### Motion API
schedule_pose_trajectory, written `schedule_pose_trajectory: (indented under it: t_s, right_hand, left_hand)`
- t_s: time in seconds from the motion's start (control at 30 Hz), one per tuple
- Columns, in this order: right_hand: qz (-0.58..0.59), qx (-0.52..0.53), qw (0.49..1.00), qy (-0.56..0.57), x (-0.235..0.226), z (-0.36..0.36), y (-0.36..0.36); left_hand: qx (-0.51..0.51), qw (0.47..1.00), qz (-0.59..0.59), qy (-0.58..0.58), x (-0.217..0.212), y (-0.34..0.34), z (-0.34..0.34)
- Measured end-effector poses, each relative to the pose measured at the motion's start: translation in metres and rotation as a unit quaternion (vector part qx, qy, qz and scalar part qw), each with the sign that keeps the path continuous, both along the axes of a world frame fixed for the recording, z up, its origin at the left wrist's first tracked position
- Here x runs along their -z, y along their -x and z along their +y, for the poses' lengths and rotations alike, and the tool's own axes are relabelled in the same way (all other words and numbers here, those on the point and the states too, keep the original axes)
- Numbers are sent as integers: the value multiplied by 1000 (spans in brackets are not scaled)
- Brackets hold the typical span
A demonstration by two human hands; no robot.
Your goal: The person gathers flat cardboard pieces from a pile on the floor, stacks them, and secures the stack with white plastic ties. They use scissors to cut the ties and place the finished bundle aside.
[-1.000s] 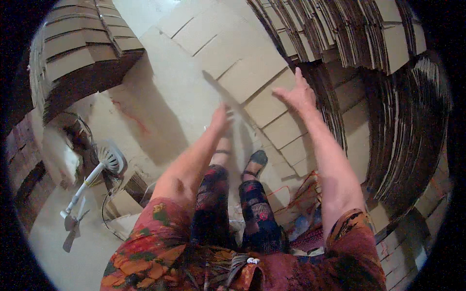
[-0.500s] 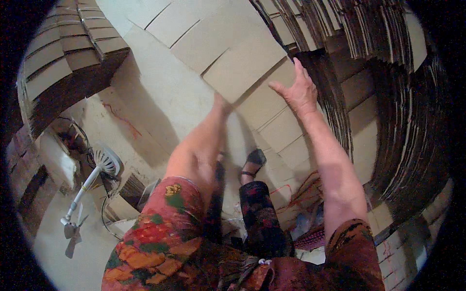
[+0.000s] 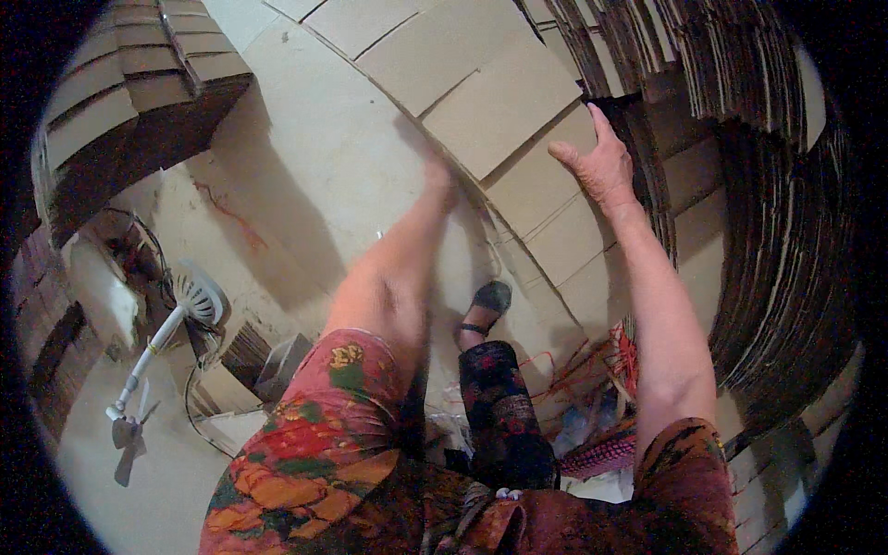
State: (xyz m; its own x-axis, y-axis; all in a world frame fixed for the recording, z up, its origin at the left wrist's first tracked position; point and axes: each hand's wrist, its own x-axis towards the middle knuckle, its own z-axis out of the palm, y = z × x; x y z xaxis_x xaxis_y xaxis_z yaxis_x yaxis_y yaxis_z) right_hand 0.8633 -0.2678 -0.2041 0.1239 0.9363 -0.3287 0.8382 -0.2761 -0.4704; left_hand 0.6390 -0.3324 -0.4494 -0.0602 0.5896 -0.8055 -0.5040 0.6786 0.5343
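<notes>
Several flat brown cardboard sheets [image 3: 499,106] lie overlapped in a slanting row ahead of me. My left hand [image 3: 438,180] is just left of their edge, smeared by motion. Its fingers do not show clearly, and a narrow strip of floor seems to lie between it and the sheets. Over the right side of the row is my right hand [image 3: 606,171], thumb and fingers spread apart, with nothing gripped between them. Beneath its thumb is a lower cardboard sheet [image 3: 541,190]; whether the hand touches it I cannot tell.
Tall stacks of flattened cardboard [image 3: 777,231] rise along the right, close to my right forearm. Another cardboard stack [image 3: 176,69] stands at the far left. A white pedestal fan [image 3: 171,333] is at the left. Red strings [image 3: 546,370] and a dark sandal [image 3: 490,298] are near my legs.
The cardboard row and both hands appear farther right in view, partly with a shift of the view. My left hand, formerly at a sheet's corner, now shows apart from it.
</notes>
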Motion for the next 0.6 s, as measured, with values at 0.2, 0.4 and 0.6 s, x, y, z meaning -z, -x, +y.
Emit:
schedule_pose_trajectory:
  t_s: [0.2,0.4,0.6]
  right_hand:
    - [47,34,998,33,0,0,-13]
    - [38,46,996,63,2,1,-32]
    - [84,48,993,65,-8,9,-21]
  left_hand:
    - [17,995,-98,17,-46,-1,4]
    - [75,985,-74,134,-87,1,17]
    - [69,992,-20,108,-43,22,11]
